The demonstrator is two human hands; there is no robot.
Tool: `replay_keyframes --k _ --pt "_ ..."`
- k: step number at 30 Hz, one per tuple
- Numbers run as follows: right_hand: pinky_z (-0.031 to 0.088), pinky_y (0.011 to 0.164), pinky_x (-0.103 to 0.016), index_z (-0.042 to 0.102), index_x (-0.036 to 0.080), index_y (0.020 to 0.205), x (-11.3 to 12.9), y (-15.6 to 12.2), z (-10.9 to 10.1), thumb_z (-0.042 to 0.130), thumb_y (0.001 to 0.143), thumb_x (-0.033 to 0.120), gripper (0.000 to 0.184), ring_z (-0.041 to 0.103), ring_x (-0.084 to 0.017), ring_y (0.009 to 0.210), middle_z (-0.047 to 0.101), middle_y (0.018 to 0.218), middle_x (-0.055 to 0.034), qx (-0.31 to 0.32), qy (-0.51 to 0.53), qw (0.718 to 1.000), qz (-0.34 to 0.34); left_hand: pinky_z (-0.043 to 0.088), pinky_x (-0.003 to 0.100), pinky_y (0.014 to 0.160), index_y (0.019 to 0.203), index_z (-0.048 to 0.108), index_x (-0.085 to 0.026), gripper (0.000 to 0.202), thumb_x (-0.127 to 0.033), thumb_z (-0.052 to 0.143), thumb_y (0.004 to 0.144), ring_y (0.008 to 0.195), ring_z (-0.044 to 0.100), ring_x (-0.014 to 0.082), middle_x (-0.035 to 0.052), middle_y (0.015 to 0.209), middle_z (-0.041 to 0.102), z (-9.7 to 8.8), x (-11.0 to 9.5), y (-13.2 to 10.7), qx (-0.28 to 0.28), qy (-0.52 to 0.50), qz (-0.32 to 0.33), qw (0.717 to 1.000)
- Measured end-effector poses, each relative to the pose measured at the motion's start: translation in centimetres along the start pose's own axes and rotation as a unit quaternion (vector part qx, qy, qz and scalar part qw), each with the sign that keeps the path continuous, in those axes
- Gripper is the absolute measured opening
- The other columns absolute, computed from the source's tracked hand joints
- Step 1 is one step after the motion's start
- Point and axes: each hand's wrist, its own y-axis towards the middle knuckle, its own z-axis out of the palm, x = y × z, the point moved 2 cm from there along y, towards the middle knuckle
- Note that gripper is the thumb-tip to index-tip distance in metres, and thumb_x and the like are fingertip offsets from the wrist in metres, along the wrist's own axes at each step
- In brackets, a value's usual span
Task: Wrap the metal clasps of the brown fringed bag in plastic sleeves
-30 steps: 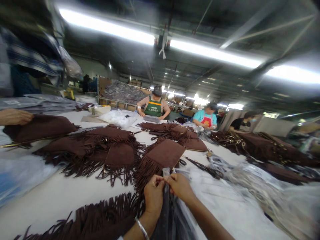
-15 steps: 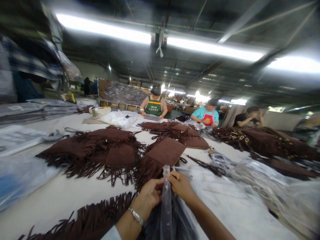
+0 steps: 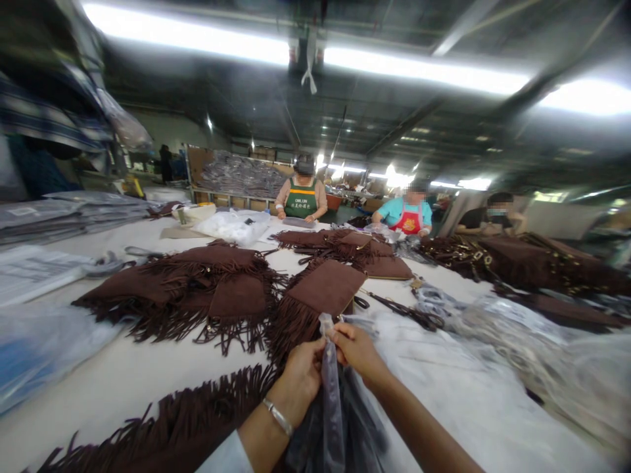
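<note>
A narrow clear plastic sleeve (image 3: 332,407) hangs between my two hands, its top end poking up above my fingers. My left hand (image 3: 303,374), a silver bracelet at its wrist, pinches the sleeve from the left. From the right, my right hand (image 3: 355,348) grips it near the top with thumb and bent fingers. What lies inside the sleeve looks dark and strap-like, but I cannot make it out. Just beyond my hands lies a brown fringed pouch (image 3: 328,286) with a zip edge. Another brown fringed piece (image 3: 197,420) is close to my left forearm.
Brown fringed pouches (image 3: 239,295) are heaped at the left middle. White plastic bags (image 3: 434,387) cover the right side, with dark straps (image 3: 404,309) beyond. Several co-workers sit across the table, one in a green apron (image 3: 302,200). Grey wrapped packs (image 3: 39,213) are stacked far left.
The view has tilted slightly. Both hands keep hold of the sleeve near its top, with small shifts of the fingers. The pouches on the table stay where they were.
</note>
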Motion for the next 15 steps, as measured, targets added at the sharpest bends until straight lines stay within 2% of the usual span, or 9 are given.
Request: replay_keyframes --k 4,8,13,15 --pt "0.033 0.043 -0.020 0.058 0.020 0.073 -0.5 0.1 0.1 0.047 0.089 0.044 0.031 0.045 -0.011 0.038 0.046 0.040 0.0067 0.000 -0.011 1.000 0.004 0.044 0.026 0.047 0.071 0.063 -0.012 0.010 -0.018 0.061 0.079 0.047 0.056 0.0156 0.0047 0.056 0.061 0.1 -0.1 -0.6 -0.015 0.015 -0.006 1.000" --pt "0.035 0.041 -0.022 0.064 0.020 0.083 -1.0 0.3 0.0 0.043 0.093 0.045 0.034 0.048 -0.013 0.036 0.049 0.042 0.0063 0.016 -0.035 0.999 0.013 0.044 0.026 0.047 0.069 0.063 -0.013 0.009 -0.018 0.061 0.076 0.048 0.056 0.0158 0.0047 0.058 0.062 0.5 -0.5 -1.4 -0.009 0.033 0.010 0.999" --pt "0.043 0.061 -0.023 0.067 0.020 0.082 -1.1 0.6 -0.4 0.047 0.092 0.033 0.026 0.064 -0.017 0.069 0.067 0.070 0.0001 0.002 -0.080 0.997 -0.014 0.046 0.026 0.050 0.073 0.065 -0.012 0.013 -0.023 0.071 0.071 0.051 0.057 0.0157 0.0038 0.061 0.063 0.7 -0.6 -1.6 0.010 0.033 0.032 0.999" --pt "0.043 0.063 -0.024 0.066 0.021 0.080 -0.9 0.4 -0.5 0.046 0.093 0.032 0.027 0.064 -0.017 0.069 0.066 0.068 0.0003 -0.003 -0.092 0.996 -0.018 0.044 0.026 0.048 0.069 0.065 -0.011 0.015 -0.023 0.074 0.066 0.049 0.056 0.0161 0.0034 0.057 0.061 0.7 -0.5 -1.2 0.015 0.030 0.028 0.999"
